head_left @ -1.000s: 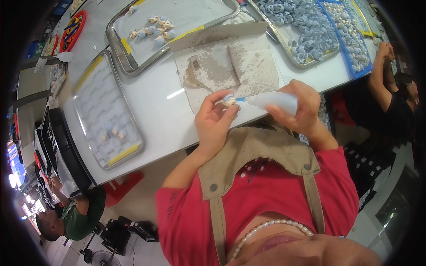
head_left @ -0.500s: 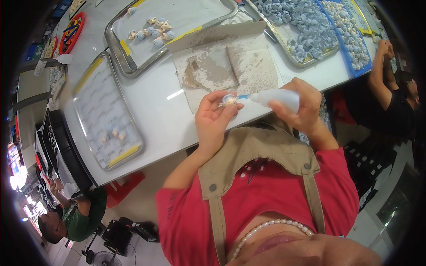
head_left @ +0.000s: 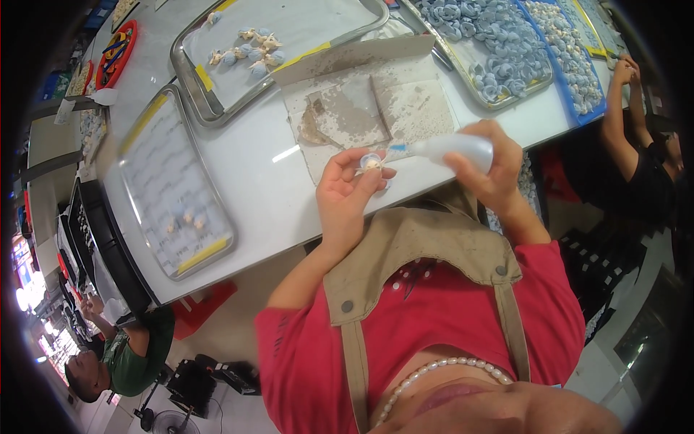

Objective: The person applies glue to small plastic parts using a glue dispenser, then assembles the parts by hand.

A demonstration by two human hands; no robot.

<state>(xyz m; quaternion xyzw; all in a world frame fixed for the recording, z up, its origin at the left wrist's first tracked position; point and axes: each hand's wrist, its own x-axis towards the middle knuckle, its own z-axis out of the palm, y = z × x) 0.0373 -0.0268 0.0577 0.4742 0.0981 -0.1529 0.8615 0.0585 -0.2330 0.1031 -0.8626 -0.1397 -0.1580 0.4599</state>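
Observation:
Between the thumb and fingers of my left hand (head_left: pixel 343 186) is a small cream-and-blue figurine (head_left: pixel 371 163). My right hand (head_left: pixel 499 165) is wrapped round a translucent white squeeze bottle (head_left: pixel 463 150), tilted on its side. Its thin blue nozzle tip (head_left: pixel 397 147) points left, a short way apart from the figurine. Beneath and beyond both hands lies a stained open cardboard piece (head_left: pixel 419 98) with dried residue on it.
A metal tray (head_left: pixel 210 108) holding several similar figurines stands at the back left; a shallower tray (head_left: pixel 228 242) lies left. Pale blue shell-like parts fill another tray (head_left: pixel 499 105) and a blue bin (head_left: pixel 591 116) holds small pieces. Co-workers sit at both sides.
My right hand has tipped the bottle and drawn its nozzle slightly up and away from the figurine. The left hand has barely moved, turning the figurine a little.

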